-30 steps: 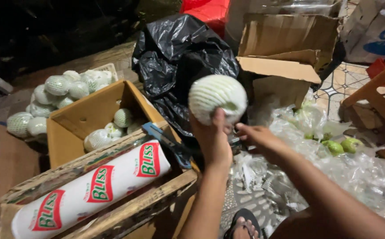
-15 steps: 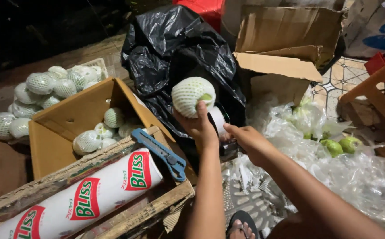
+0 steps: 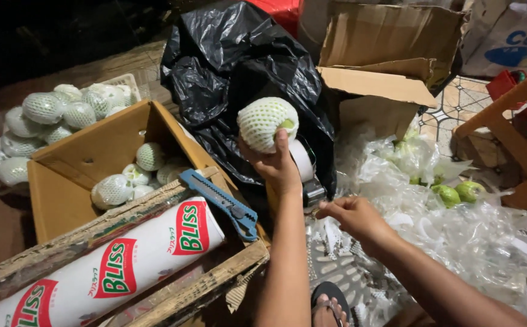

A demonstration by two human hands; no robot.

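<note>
While a fair pile of netted fruit already sits in the cardboard box (image 3: 63,181), the left hand (image 3: 278,166) has its fingers closed around one more netted guava (image 3: 266,123) held up by the tape dispenser (image 3: 306,169), the right hand (image 3: 351,215) pinches something small I can't make out, and bare green guavas (image 3: 457,192) wait among the plastic.

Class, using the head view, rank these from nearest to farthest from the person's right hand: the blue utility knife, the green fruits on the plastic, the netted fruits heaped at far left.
From the right hand:
1. Blue utility knife, just left, on the crate edge.
2. Green fruits, to the right on clear plastic; only slightly farther than the knife.
3. Netted fruits, far left behind the cardboard box.
</note>
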